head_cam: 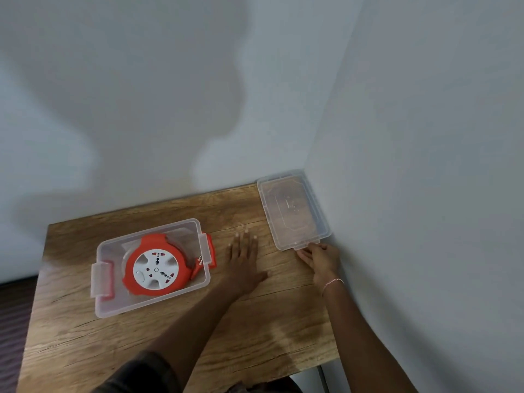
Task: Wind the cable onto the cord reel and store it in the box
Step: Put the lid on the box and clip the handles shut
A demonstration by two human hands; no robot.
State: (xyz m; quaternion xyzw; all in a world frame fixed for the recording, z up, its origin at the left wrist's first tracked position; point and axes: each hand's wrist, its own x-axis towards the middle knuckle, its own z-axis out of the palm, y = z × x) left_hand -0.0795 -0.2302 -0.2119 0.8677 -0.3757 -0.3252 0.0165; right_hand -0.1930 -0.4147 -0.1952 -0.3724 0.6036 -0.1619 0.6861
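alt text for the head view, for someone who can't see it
An orange cord reel sits inside an open clear box on a wooden table. The right hand touches the clear lid near the wall; the left hand rests flat.

Two bare forearms in the head view, no watch or rings visible. Left hand point(243, 260) — nails look pale/light at the fingertips, otherwise plain. Left arm bare up to approx. the elbow, where a dark grey sleeve point(141, 370) starts, loose fabric, no print visible. Right hand point(320, 258) — thin bracelet point(333, 283) at the wrist, pink-and-white beads or thread; too small to tell which. Right forearm bare all the way to the frame edge.
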